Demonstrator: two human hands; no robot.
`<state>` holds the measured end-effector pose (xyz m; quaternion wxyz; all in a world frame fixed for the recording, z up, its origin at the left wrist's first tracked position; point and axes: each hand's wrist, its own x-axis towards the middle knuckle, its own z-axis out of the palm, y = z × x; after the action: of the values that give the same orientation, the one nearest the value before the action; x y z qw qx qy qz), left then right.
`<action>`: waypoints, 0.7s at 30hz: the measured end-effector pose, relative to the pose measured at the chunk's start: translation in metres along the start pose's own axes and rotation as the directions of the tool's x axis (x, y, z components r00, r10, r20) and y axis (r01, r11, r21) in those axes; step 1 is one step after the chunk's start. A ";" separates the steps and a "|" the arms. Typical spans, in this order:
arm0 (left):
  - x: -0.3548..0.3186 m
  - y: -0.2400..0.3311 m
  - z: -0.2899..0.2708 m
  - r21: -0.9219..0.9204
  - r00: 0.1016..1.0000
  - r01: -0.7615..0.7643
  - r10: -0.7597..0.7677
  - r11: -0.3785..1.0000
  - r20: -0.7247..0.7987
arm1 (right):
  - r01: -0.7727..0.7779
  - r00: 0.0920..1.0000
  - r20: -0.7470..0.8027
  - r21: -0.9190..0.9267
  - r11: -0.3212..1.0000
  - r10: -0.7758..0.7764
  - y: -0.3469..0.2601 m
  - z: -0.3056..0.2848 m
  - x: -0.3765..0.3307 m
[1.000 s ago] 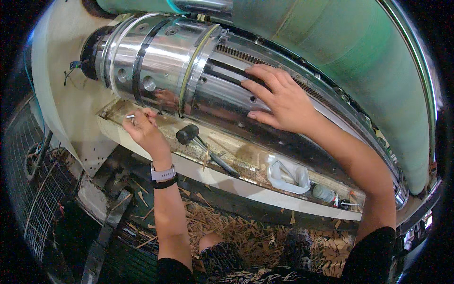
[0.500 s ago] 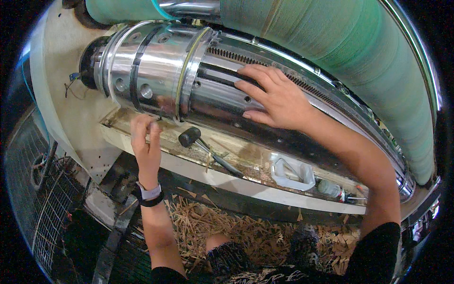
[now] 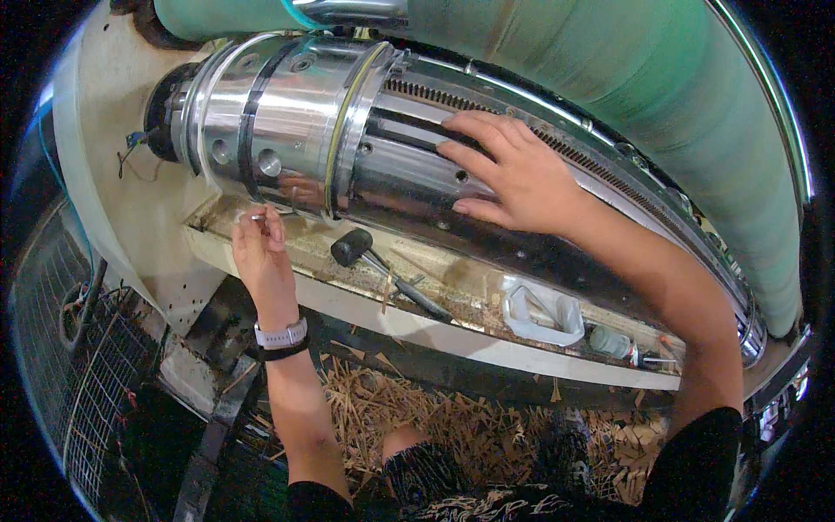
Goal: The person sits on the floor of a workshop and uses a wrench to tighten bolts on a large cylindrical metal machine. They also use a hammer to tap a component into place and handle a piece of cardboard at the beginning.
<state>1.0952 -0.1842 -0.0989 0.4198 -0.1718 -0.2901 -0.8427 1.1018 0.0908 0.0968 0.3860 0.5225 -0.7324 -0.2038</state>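
My right hand (image 3: pixel 526 178) lies with spread fingers on the dark, polished side of a large metal cylinder (image 3: pixel 404 178), just below a toothed strip (image 3: pixel 452 103). Below the cylinder's bright left end section (image 3: pixel 304 113), my left hand (image 3: pixel 263 257) is closed in a pinch. Between its fingertips shows a small shiny metal piece (image 3: pixel 257 217), too small for me to name. Round that end section run a black band (image 3: pixel 250 130), a white ring and a yellowish ring (image 3: pixel 341 122). Right of my left hand, a black-headed mallet (image 3: pixel 351 248) lies on the ledge.
A cut-open white plastic container (image 3: pixel 544 317) and a clear jar (image 3: pixel 611 341) stand on the narrow ledge (image 3: pixel 417 335) below the cylinder. A large green roller (image 3: pixel 609 78) curves above. Cardboard scraps (image 3: pixel 374 409) litter the floor. Wire mesh (image 3: pixel 87 383) stands at left.
My left hand has turned and shifted slightly left, and the metal piece at its fingertips now shows. My right hand stays on the cylinder, nearly unmoved.
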 end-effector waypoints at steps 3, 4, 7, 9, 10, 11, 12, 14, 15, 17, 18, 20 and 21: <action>0.009 0.001 0.000 0.080 0.998 0.058 -0.060 0.995 0.023 | -0.009 1.000 0.009 -0.004 1.000 0.009 -0.001 0.000 0.001; 0.006 0.003 0.002 0.172 0.999 0.032 -0.038 0.985 0.031 | -0.010 1.000 0.008 0.000 1.000 0.010 -0.002 0.001 0.001; -0.003 0.001 0.015 0.388 0.999 -0.023 0.008 0.921 0.041 | -0.014 1.000 0.017 -0.008 1.000 0.014 0.000 0.000 -0.002; -0.005 0.002 0.010 0.525 0.984 -0.154 0.084 0.837 0.154 | -0.009 1.000 0.002 -0.002 1.000 0.009 0.000 0.000 0.000; -0.007 0.003 0.007 0.582 0.970 -0.221 0.114 0.782 0.215 | -0.008 1.000 -0.002 0.000 1.000 0.008 0.000 0.000 0.001; -0.008 0.007 0.006 0.651 0.951 -0.288 0.130 0.703 0.280 | -0.006 1.000 -0.004 -0.001 1.000 0.006 0.000 0.001 0.001; -0.008 0.013 0.005 0.706 0.928 -0.354 0.139 0.614 0.345 | -0.007 1.000 0.001 -0.004 1.000 0.007 0.000 0.001 0.001; -0.007 0.021 -0.001 0.740 0.874 -0.472 0.147 0.480 0.463 | -0.011 1.000 0.011 -0.008 1.000 0.011 -0.001 0.001 0.001; -0.006 0.025 -0.005 0.728 0.844 -0.524 0.153 0.442 0.515 | -0.006 1.000 0.008 -0.008 1.000 0.006 0.000 0.001 0.001; -0.007 0.031 -0.005 0.714 0.817 -0.559 0.133 0.422 0.561 | 0.002 1.000 0.002 -0.013 1.000 -0.002 0.001 0.001 0.000; -0.011 0.035 0.000 0.716 0.823 -0.543 0.109 0.440 0.557 | -0.003 1.000 0.017 -0.008 1.000 0.004 0.001 0.001 -0.001; -0.017 0.039 0.003 0.724 0.838 -0.520 0.110 0.453 0.534 | -0.011 0.999 0.035 0.000 1.000 0.011 0.001 -0.001 0.000; -0.019 0.037 0.001 0.730 0.847 -0.515 0.135 0.449 0.514 | -0.012 0.999 0.033 0.007 1.000 0.012 0.001 -0.001 0.001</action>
<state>1.1362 -0.1892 -0.0957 0.5400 -0.1593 -0.6988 -0.4412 1.1019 0.0904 0.0983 0.3733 0.5161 -0.7425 -0.2075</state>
